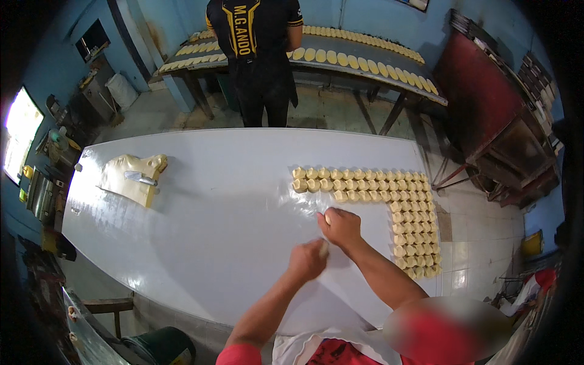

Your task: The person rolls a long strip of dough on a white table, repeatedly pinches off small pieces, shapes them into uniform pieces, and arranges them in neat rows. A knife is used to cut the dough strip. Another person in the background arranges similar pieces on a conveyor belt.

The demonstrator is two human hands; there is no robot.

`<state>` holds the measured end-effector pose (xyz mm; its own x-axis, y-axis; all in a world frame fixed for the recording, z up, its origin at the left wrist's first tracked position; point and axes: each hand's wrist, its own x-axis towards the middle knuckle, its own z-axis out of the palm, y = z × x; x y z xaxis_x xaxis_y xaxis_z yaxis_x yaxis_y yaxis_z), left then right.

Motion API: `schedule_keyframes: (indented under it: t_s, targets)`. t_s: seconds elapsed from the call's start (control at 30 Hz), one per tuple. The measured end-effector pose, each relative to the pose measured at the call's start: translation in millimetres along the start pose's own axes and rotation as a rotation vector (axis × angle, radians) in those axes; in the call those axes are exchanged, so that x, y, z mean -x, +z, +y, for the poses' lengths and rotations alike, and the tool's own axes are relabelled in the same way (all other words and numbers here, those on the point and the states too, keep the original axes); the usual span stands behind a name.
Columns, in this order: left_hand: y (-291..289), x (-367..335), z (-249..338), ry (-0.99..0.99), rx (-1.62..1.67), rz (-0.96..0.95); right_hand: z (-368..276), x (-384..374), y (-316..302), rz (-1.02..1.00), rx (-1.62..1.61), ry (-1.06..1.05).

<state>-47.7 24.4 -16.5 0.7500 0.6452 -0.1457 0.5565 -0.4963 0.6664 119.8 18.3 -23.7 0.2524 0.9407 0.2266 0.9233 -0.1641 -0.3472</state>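
Observation:
Both my hands are closed above the right middle of the white table (pixel 201 243). My left hand (pixel 307 260) is wrapped round a piece of dough, and a pale bit of it shows beside the fingers. Just beyond it, to the right, my right hand (pixel 342 227) grips another piece of dough (pixel 329 218) that peeks out at the thumb. Most of both pieces is hidden by my fingers. Close by, rows of small shaped dough pieces (pixel 365 185) run along the far right and down the right edge of the table.
A large dough slab (pixel 125 173) lies at the table's left, with a metal scraper (pixel 141 177) on it. Beyond the table a person in black (pixel 258 61) stands at a long table (pixel 340 73) bearing flat oval dough pieces. A dark red cabinet (pixel 486 91) stands far right.

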Motion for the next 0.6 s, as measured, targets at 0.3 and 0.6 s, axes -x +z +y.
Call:
schedule_keyframes:
  t_s: [0.3,0.6]
  targets:
    - [-25.8,49.4,-3.1,-0.088,0.413,0.094,35.2,-52.7,52.2,-0.171,0.155,0.096]
    - [6.9,44.3,-20.0,-0.160,0.373,0.296,25.0,-23.7,32.5,-0.177,-0.304,0.223]
